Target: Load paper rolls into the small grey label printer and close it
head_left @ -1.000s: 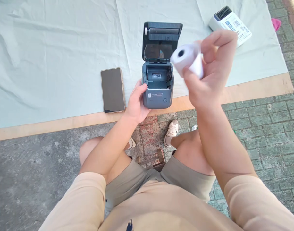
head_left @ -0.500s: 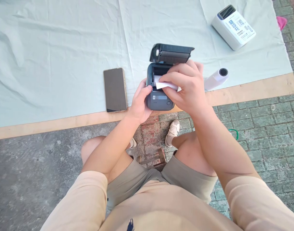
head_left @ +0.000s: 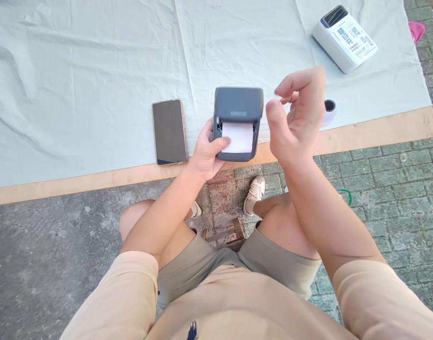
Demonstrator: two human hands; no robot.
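Observation:
My left hand (head_left: 208, 153) grips a dark grey portable label printer (head_left: 238, 101) by its left side, above the table's front edge. Its lid is tilted down over the paper bay but not visibly flush. A strip of white paper (head_left: 241, 139) lies across the front of the printer, beneath the lid, and my left thumb presses on it. To the right of the printer, my right hand (head_left: 297, 115) is raised in the air, slightly blurred, with fingers curled and thumb apart. Nothing shows between those fingers.
A smartphone (head_left: 169, 132) lies left of the printer on the pale cloth (head_left: 106, 85). Partly behind my right hand is a white object with a round dark vented end (head_left: 330, 106). A white box with printed markings (head_left: 347, 40) sits at the back right.
The printer's lid has come down from upright. My right hand has let go of the paper and moved right, off the printer. My left thumb now rests on the paper.

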